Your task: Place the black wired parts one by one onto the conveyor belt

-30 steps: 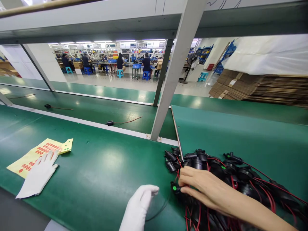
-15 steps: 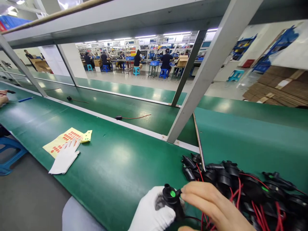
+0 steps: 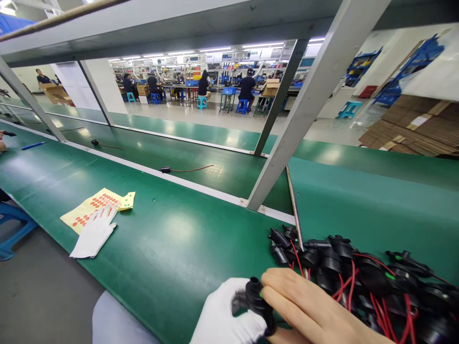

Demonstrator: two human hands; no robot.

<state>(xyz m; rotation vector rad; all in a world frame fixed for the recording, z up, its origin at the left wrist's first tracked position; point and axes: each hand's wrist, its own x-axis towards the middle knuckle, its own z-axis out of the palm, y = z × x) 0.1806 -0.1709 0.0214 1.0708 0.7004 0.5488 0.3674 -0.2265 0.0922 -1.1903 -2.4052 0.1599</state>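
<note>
My left hand (image 3: 227,313), in a white glove with dirty fingertips, is wrapped around a small black pump (image 3: 255,298) with a round spout pointing up. My bare right hand (image 3: 304,306) holds the same pump from the right, its fingers along the side and over most of a green sticker. The lower part of the pump is hidden between the hands. Just beyond my right hand lies a heap of similar black pumps (image 3: 330,260) with red wires, a few with green dots.
A white glove (image 3: 95,234) lies on a yellow sticker sheet (image 3: 77,217) at left. A metal post (image 3: 301,129) rises from the green bench (image 3: 172,239). Behind the rail lie wired black parts (image 3: 165,169). A blue pen (image 3: 33,145) and another person's hand (image 3: 3,144) are far left.
My right hand has closed in further around the pump, and its fingers now cover most of the green sticker. The pump has turned slightly. The view has shifted a little.
</note>
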